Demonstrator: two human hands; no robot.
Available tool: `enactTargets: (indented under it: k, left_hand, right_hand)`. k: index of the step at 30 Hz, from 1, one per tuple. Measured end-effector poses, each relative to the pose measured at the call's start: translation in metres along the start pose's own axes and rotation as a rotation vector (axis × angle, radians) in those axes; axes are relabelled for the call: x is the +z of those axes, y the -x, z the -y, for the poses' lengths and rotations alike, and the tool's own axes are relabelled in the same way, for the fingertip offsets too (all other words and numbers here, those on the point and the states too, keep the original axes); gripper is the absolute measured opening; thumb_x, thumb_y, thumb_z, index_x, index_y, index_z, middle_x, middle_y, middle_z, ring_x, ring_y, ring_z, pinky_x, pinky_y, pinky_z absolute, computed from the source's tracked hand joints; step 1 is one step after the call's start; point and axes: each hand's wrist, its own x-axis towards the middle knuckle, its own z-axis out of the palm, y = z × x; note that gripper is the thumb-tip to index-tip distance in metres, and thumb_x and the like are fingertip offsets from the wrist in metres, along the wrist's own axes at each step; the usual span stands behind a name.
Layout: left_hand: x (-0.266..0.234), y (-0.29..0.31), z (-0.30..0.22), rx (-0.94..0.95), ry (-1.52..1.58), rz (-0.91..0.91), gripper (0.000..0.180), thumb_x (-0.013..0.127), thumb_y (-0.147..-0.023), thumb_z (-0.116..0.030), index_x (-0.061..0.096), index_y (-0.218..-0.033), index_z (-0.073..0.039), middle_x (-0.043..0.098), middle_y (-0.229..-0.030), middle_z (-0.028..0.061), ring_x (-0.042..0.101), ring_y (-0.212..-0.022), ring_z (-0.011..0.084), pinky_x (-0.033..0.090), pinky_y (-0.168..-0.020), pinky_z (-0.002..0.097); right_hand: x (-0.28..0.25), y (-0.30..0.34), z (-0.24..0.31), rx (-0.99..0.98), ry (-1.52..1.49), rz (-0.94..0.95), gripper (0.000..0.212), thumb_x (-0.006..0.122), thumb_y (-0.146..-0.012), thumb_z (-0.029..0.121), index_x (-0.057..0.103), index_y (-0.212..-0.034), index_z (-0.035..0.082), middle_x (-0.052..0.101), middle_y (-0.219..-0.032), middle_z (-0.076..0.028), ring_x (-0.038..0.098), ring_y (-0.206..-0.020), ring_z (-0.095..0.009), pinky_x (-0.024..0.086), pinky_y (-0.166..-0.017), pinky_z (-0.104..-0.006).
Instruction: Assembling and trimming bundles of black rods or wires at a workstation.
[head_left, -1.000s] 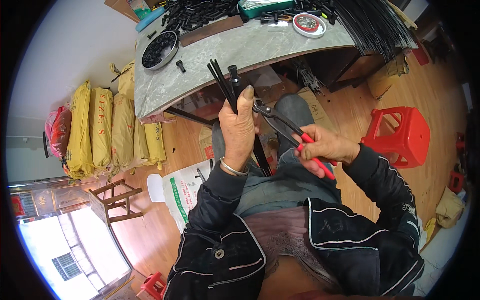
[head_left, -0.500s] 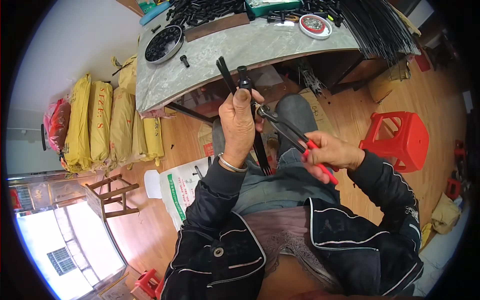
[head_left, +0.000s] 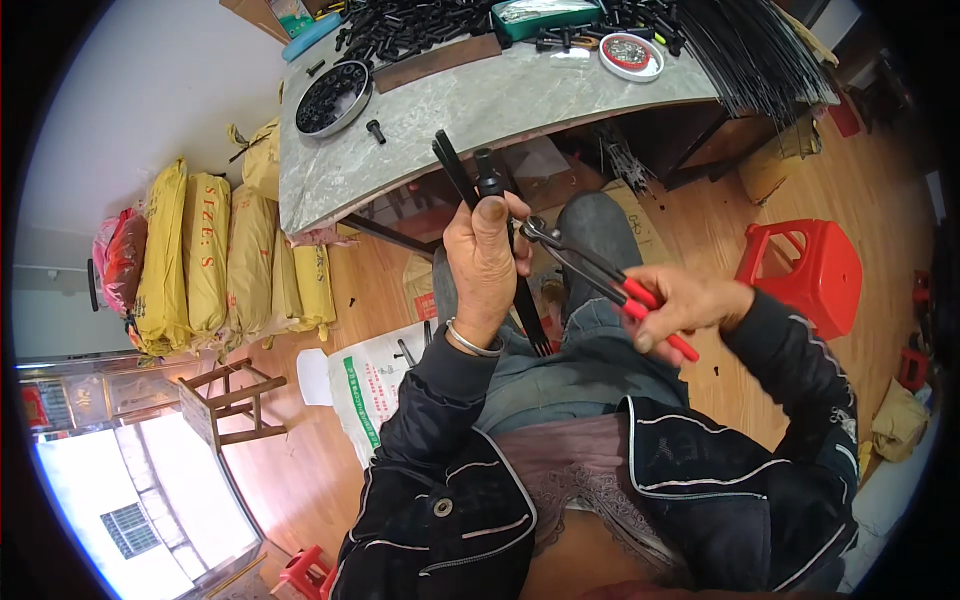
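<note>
My left hand is closed upright around what looks like a black umbrella frame, a bundle of thin dark rods running down between my knees. Above the thumb stick out a black cylindrical fitting and the squared ends of some dark rods. In my right hand is a pair of pliers with red grips, their dark metal head beside my left fingertips. Whether the jaws bite on anything is too small to tell.
A stone-patterned table spans the front, bearing a round tray of black rings, heaped black parts, a white dish of small metal pieces and long black rods. A red stool stands right; yellow sacks stand left.
My right hand and the pliers have moved slightly right and down, with the pliers' head a little farther from the left fingers. The left hand keeps its hold; the whole view has shifted slightly.
</note>
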Motion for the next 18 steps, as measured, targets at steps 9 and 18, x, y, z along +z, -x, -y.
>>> enactTargets:
  k: [9, 18]
  left_hand:
    - [-0.012, -0.001, 0.003, 0.008, 0.095, 0.03, 0.057, 0.052, -0.091, -0.058, 0.054, -0.09, -0.001, 0.045, -0.056, 0.0004, 0.043, -0.042, 0.0076, 0.035, -0.04, 0.0217]
    - [-0.006, -0.002, 0.004, 0.002, 0.057, 0.039, 0.051, 0.054, -0.093, -0.053, 0.055, -0.09, -0.002, 0.045, -0.057, -0.0004, 0.042, -0.043, 0.0063, 0.036, -0.041, 0.0219]
  right_hand:
    - [-0.004, -0.004, 0.01, -0.322, 0.457, -0.246, 0.033, 0.064, -0.09, 0.026, 0.054, -0.107, -0.001, 0.064, -0.084, -0.017, 0.064, -0.067, -0.021, 0.051, -0.059, -0.0322]
    - [-0.007, 0.0, 0.04, -0.188, 1.085, -0.274, 0.038, 0.067, -0.084, 0.019, 0.049, -0.11, -0.001, 0.062, -0.08, -0.014, 0.061, -0.068, -0.021, 0.049, -0.063, -0.0322]
